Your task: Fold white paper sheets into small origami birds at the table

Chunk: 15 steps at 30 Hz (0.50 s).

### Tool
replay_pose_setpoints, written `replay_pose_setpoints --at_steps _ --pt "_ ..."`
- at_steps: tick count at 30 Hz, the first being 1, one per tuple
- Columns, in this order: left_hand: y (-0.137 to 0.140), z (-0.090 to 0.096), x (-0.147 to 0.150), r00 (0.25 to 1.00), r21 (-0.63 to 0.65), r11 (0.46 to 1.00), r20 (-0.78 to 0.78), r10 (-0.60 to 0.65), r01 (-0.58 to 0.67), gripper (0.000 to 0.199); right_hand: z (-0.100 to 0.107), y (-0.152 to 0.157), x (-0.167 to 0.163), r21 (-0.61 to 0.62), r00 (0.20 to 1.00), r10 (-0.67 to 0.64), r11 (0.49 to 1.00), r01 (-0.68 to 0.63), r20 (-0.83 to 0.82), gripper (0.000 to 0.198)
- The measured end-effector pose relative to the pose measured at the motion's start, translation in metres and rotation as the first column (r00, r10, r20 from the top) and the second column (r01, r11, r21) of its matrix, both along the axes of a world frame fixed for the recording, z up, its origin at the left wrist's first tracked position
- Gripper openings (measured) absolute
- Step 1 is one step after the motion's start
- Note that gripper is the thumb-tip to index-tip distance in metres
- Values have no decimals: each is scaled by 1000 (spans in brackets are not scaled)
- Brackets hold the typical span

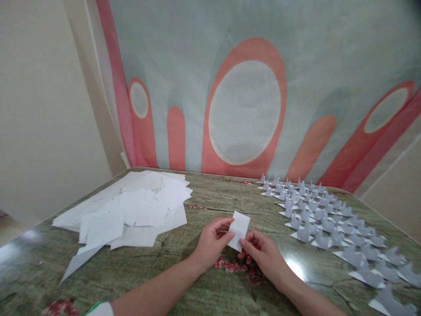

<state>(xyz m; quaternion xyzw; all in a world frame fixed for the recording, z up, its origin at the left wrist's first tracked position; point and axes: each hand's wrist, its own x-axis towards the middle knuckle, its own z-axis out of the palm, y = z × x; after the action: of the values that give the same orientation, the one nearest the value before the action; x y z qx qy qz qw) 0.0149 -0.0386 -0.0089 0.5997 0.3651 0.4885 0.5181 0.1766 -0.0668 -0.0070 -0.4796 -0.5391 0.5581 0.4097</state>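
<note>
Between my two hands, above the table, a small white rectangle of folded paper [240, 228] is held up at a tilt. My left hand [215, 239] grips its left edge, thumb in front and fingers behind. The lower right corner is pinched between the thumb and fingers of my right hand [258, 250]. How many layers the paper has, I cannot tell. To the left lies a loose pile of white paper sheets [141, 206]. Rows of small folded white paper figures [324, 224] with pointed tips stand on the right.
The table [210, 193] has a greenish wood-grain cover printed with red blossoms. A wall hanging [184, 57] with coral arches rises behind its far edge. One paper sheet [82, 259] juts from the pile toward the near left.
</note>
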Motion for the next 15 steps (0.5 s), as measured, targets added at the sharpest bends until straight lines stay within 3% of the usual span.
replay_pose_setpoints --at_steps 5,10,15 --pt "0 0 -4 998 24 1000 -59 12 -10 30 -2 0 5 112 996 52 992 -60 70 31" --pt "2 0 -3 999 -48 999 -35 -26 24 31 0 7 15 340 992 -126 933 113 14 34" --pt "1 1 -3 998 -56 998 -49 -39 36 31 0 9 16 372 989 -149 919 132 19 36"
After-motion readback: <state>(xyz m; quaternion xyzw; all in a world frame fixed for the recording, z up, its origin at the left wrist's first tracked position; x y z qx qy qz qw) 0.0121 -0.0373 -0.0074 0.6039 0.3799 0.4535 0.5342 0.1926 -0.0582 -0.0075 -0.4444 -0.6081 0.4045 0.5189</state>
